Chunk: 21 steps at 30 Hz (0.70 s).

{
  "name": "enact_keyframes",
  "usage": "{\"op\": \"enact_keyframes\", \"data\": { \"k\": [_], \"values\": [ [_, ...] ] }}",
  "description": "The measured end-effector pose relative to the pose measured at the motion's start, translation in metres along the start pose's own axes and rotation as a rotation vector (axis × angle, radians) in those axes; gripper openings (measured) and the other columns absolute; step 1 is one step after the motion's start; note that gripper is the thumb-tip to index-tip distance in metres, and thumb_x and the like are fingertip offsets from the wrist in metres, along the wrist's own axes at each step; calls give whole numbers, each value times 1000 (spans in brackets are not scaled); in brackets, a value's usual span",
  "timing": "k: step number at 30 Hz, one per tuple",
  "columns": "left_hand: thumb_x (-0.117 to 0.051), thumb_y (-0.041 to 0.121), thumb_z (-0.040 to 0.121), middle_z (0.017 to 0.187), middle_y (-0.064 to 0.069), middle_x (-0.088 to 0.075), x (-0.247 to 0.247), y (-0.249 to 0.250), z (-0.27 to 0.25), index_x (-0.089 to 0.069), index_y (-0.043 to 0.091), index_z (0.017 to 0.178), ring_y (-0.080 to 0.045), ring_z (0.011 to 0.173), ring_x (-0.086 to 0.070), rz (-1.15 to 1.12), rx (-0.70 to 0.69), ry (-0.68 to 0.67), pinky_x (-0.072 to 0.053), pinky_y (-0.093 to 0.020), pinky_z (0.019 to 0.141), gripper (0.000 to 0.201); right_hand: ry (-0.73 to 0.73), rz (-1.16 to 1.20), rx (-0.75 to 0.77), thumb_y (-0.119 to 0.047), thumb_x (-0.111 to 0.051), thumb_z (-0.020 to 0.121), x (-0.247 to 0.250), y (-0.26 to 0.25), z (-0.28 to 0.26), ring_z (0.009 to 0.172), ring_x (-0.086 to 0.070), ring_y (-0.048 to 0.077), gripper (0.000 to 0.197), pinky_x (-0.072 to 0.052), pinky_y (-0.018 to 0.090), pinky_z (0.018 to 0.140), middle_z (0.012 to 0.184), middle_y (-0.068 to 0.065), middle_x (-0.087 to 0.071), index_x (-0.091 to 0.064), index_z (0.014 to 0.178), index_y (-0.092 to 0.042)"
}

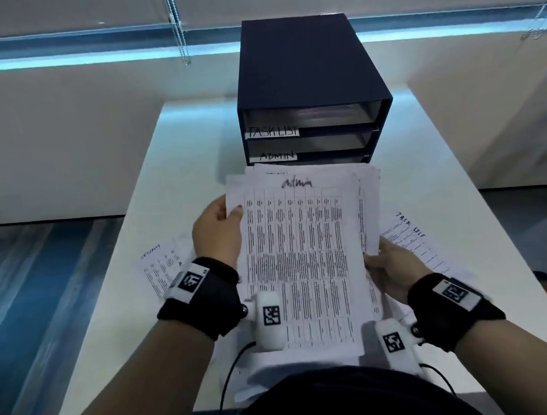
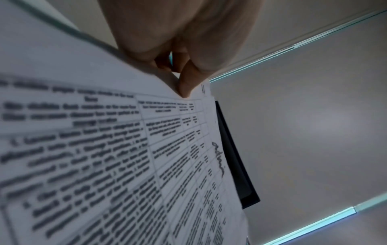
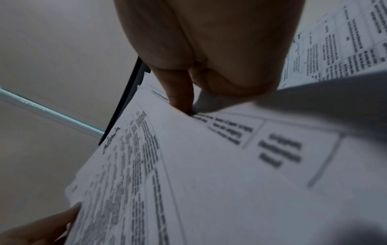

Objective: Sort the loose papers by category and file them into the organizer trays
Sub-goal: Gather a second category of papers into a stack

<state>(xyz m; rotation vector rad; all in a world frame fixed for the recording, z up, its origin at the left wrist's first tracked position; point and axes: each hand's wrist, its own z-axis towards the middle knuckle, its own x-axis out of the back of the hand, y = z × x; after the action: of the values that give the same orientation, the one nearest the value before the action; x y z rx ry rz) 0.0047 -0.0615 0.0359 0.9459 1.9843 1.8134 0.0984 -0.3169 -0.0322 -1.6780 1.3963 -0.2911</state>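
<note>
I hold a stack of printed sheets (image 1: pixel 302 253) above the white table (image 1: pixel 471 180); the top sheet has "admin" handwritten at its head. My left hand (image 1: pixel 218 231) pinches the stack's left edge, thumb on top. My right hand (image 1: pixel 389 266) grips the right edge lower down, thumb on top. The stack (image 2: pixel 125 157) fills the left wrist view, and the stack (image 3: pixel 209 174) also fills the right wrist view. Just beyond the stack stands the dark blue organizer (image 1: pixel 312 89), whose trays are labelled "TASK LIST" (image 1: pixel 272 132) and "ADMIN" (image 1: pixel 278 156).
A sheet headed "TASK LIST" (image 1: pixel 421 244) lies on the table to the right. Another printed sheet (image 1: pixel 160 272) lies to the left, partly under my left wrist. More paper (image 1: pixel 258 380) lies near the front edge. Blind cords (image 1: pixel 176 26) hang behind the table.
</note>
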Motion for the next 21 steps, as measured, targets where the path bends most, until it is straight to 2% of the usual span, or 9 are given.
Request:
{"op": "enact_keyframes", "data": {
  "k": [2, 5, 8, 11, 12, 15, 17, 19, 21],
  "values": [
    [-57, 17, 91, 95, 16, -63, -3, -9, -1, -64, 11, 116, -14, 97, -59, 13, 44, -2, -42, -27, 92, 26, -41, -42, -2, 15, -44, 86, -6, -2, -3, 89, -70, 31, 44, -58, 41, 79, 108, 18, -69, -59, 117, -12],
    [-58, 22, 89, 103, 3, -69, -6, -18, 2, -66, 19, 104, -23, 100, -63, 39, 120, -25, -48, -42, 96, 18, -37, -68, -18, 16, -42, 86, -6, 1, -5, 74, -70, 28, 43, -60, 39, 67, 96, 14, -72, -61, 113, -13],
    [-56, 24, 90, 101, -1, -66, -8, -20, 3, -57, 21, 102, -26, 97, -63, 73, 156, -56, -49, -42, 93, 13, 60, -30, -31, -10, -56, 91, -5, 6, -3, 92, -68, 28, 32, -55, 43, 88, 110, 14, -69, -59, 122, -9],
    [-52, 29, 93, 111, -3, -62, -13, -24, 0, -51, 15, 116, -26, 99, -59, 138, 160, -84, -48, -39, 91, 27, 193, 20, -27, -74, -72, 51, 0, 11, 5, 126, -51, 19, 110, -29, 41, 115, 136, 4, -56, -48, 136, -8],
    [-51, 29, 94, 110, -2, -59, -15, -25, -2, -49, 13, 120, -24, 95, -58, 149, 156, -82, -47, -34, 84, 30, 197, -33, -31, -79, -67, 50, 0, 12, 4, 128, -48, 18, 112, -27, 41, 116, 137, 1, -54, -47, 136, -10],
    [-50, 30, 95, 98, 1, -57, -23, -32, -8, -49, 11, 118, -15, 79, -53, 182, 126, -164, -40, -26, 66, 30, 165, -342, -24, -50, -70, 76, 1, 18, 2, 112, -57, 20, 70, -42, 38, 103, 128, 3, -58, -48, 131, -13],
    [-49, 35, 95, 106, 3, -59, -26, -39, -11, -51, 17, 118, -17, 93, -56, 193, 124, -292, -43, -28, 82, 29, 138, -474, -4, -15, -68, 84, 6, 22, 2, 89, -63, 21, 48, -52, 36, 81, 114, 8, -65, -49, 129, -13],
    [-47, 46, 92, 116, 5, -61, -26, -49, -11, -56, 30, 109, -19, 107, -57, 173, 178, -398, -42, -37, 100, 24, 223, -530, -16, -5, -66, 84, 18, 27, 8, 79, -61, 27, 46, -54, 42, 74, 105, 13, -66, -51, 127, -13],
    [-45, 48, 91, 109, 5, -64, -24, -61, -7, -61, 33, 99, -17, 100, -60, 194, 210, -428, -47, -41, 95, 23, 300, -479, -60, -1, -65, 84, 30, 30, 12, 75, -58, 31, 45, -54, 42, 70, 97, 16, -65, -54, 127, -10]
  ]
}}
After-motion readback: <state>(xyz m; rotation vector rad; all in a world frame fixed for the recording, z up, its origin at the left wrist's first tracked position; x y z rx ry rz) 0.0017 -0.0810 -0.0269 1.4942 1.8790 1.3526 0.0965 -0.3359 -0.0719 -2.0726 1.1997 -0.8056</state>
